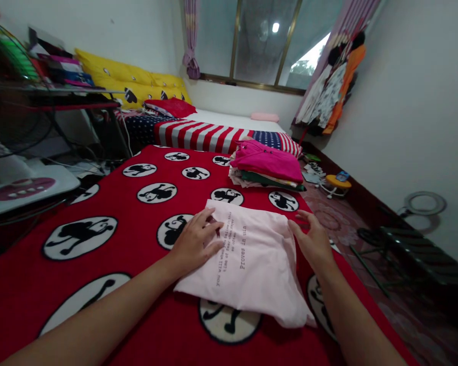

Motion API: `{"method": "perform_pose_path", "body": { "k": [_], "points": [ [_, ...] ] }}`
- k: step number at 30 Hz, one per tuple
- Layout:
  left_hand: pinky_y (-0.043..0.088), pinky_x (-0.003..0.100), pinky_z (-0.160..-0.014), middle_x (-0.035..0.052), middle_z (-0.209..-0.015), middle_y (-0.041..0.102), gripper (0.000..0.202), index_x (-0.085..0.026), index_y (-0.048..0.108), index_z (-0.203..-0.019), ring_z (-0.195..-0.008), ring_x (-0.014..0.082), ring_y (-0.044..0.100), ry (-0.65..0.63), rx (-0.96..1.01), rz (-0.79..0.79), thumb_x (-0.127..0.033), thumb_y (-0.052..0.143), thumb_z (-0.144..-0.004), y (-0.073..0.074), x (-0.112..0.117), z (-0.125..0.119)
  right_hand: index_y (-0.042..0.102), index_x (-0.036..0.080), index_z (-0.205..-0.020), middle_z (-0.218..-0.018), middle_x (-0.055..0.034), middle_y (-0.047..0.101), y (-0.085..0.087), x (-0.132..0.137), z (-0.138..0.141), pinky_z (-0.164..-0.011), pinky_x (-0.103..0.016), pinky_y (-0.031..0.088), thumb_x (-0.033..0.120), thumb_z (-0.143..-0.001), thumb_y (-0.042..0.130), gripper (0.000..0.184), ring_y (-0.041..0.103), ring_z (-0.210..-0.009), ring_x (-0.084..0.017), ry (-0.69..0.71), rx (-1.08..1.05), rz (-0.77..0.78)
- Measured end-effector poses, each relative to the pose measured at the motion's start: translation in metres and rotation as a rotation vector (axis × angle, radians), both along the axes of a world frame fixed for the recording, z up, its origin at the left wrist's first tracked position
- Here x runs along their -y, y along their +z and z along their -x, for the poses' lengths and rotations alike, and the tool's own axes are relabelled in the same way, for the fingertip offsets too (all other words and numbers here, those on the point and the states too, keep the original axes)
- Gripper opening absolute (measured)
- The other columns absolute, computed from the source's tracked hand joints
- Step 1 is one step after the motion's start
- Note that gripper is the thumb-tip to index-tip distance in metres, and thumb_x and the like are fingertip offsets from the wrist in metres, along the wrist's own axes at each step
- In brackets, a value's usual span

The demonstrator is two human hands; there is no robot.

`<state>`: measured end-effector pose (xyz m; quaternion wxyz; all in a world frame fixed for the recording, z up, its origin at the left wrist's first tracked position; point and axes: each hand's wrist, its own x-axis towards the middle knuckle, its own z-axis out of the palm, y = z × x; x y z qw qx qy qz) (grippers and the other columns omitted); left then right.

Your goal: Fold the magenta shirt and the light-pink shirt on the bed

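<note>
A pale pink T-shirt (259, 269) with small black printed text lies folded on a red blanket (145, 315) patterned with black-and-white monkey circles. My left hand (196, 241) rests flat on the shirt's left edge, fingers stretched out over the print. My right hand (313, 239) touches the shirt's right edge, fingers spread and lying on the cloth. Neither hand grips anything.
A stack of folded clothes (269, 168) topped by a magenta garment sits further back on the blanket. Behind it are a stars-and-stripes bedcover (209, 134), a red pillow and yellow pillows (132, 79). A fan stands left; floor with a small stool (338, 182) lies right.
</note>
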<state>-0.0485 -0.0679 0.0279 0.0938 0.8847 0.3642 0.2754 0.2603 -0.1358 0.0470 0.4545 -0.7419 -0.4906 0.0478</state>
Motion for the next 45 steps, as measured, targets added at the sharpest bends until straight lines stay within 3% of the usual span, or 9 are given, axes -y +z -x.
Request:
{"method": "perform_pose_path", "body": {
  "k": [5, 13, 16, 20, 25, 29, 33, 39, 45],
  "points": [
    [0.022, 0.053, -0.114, 0.0145, -0.154, 0.027, 0.064, -0.024, 0.042, -0.142, -0.143, 0.0343, 0.018, -0.058, -0.162, 0.043, -0.054, 0.052, -0.086, -0.005, 0.005, -0.001, 0.066, 0.013, -0.107, -0.085, -0.0086, 0.070, 0.008, -0.039, -0.008, -0.068, -0.031, 0.047, 0.046, -0.075, 0.063, 0.046, 0.063, -0.074, -0.021, 0.078, 0.171, 0.241],
    [0.019, 0.052, -0.114, 0.0129, -0.156, 0.024, 0.070, -0.031, 0.036, -0.145, -0.144, 0.0349, 0.016, -0.038, -0.245, 0.036, -0.065, 0.044, -0.086, -0.011, 0.000, -0.003, 0.068, 0.015, -0.091, -0.086, -0.0090, 0.068, -0.004, -0.058, -0.009, -0.071, -0.033, 0.046, 0.032, -0.076, 0.062, 0.023, 0.061, -0.075, -0.021, 0.050, 0.284, 0.188],
    [0.018, 0.051, -0.114, 0.0120, -0.156, 0.024, 0.070, -0.031, 0.037, -0.145, -0.144, 0.0348, 0.016, -0.033, -0.244, 0.045, -0.066, 0.044, -0.086, -0.011, 0.000, -0.004, 0.064, 0.016, -0.099, -0.101, -0.0103, 0.065, 0.009, -0.030, 0.000, -0.079, -0.033, 0.046, 0.031, -0.080, 0.060, 0.026, 0.061, -0.085, -0.020, 0.075, 0.327, 0.111],
    [0.018, 0.051, -0.114, 0.0124, -0.155, 0.026, 0.069, -0.030, 0.039, -0.144, -0.143, 0.0348, 0.017, -0.033, -0.229, 0.053, -0.065, 0.045, -0.085, -0.011, 0.001, -0.004, 0.060, 0.020, -0.081, -0.085, -0.0046, 0.062, 0.031, 0.042, 0.020, -0.075, -0.030, 0.047, 0.033, -0.087, 0.057, 0.014, 0.059, -0.081, -0.018, 0.358, 0.347, -0.035],
    [0.020, 0.051, -0.113, 0.0151, -0.154, 0.028, 0.067, -0.025, 0.044, -0.141, -0.142, 0.0351, 0.020, -0.039, -0.201, 0.041, -0.062, 0.049, -0.085, -0.012, 0.000, -0.004, 0.060, 0.021, -0.106, -0.105, -0.0097, 0.060, 0.011, 0.123, 0.036, -0.077, -0.032, 0.051, 0.037, -0.072, 0.077, 0.041, 0.061, -0.094, -0.023, 0.624, 0.469, 0.080],
    [0.021, 0.052, -0.113, 0.0162, -0.153, 0.029, 0.066, -0.023, 0.046, -0.140, -0.142, 0.0349, 0.020, -0.048, -0.188, 0.049, -0.060, 0.050, -0.085, -0.012, 0.000, -0.002, 0.061, 0.023, -0.107, -0.101, -0.0080, 0.062, -0.005, 0.139, 0.036, -0.078, -0.029, 0.051, 0.010, -0.084, 0.059, 0.027, 0.062, -0.093, -0.018, 0.581, 0.571, -0.040],
    [0.021, 0.053, -0.113, 0.0151, -0.153, 0.030, 0.063, -0.023, 0.048, -0.139, -0.143, 0.0352, 0.019, -0.053, -0.159, 0.078, -0.055, 0.053, -0.085, -0.012, 0.001, 0.000, 0.064, 0.023, -0.100, -0.093, -0.0059, 0.063, 0.005, 0.136, 0.028, -0.074, -0.028, 0.050, 0.000, -0.082, 0.054, 0.031, 0.061, -0.087, -0.016, 0.561, 0.646, -0.161],
    [0.033, 0.045, -0.110, 0.0143, -0.147, 0.040, 0.049, -0.018, 0.059, -0.125, -0.135, 0.0310, 0.037, -0.027, 0.172, 0.153, -0.039, 0.062, -0.081, -0.009, -0.003, 0.001, 0.065, 0.024, -0.087, -0.092, -0.0054, 0.064, 0.016, 0.133, 0.031, -0.072, -0.035, 0.048, 0.000, -0.078, 0.048, 0.030, 0.059, -0.084, -0.020, 0.649, 0.718, 0.084],
    [0.052, 0.035, -0.088, 0.0129, -0.117, 0.060, 0.032, -0.015, 0.067, -0.104, -0.102, 0.0229, 0.064, 0.226, 0.654, 0.329, -0.039, 0.054, -0.085, -0.010, -0.024, 0.012, 0.061, 0.024, -0.102, -0.100, -0.0057, 0.062, 0.041, 0.087, 0.088, -0.075, -0.030, 0.049, 0.015, -0.086, 0.051, 0.020, 0.061, -0.087, -0.017, 0.618, 0.284, 0.050]
  ]
}}
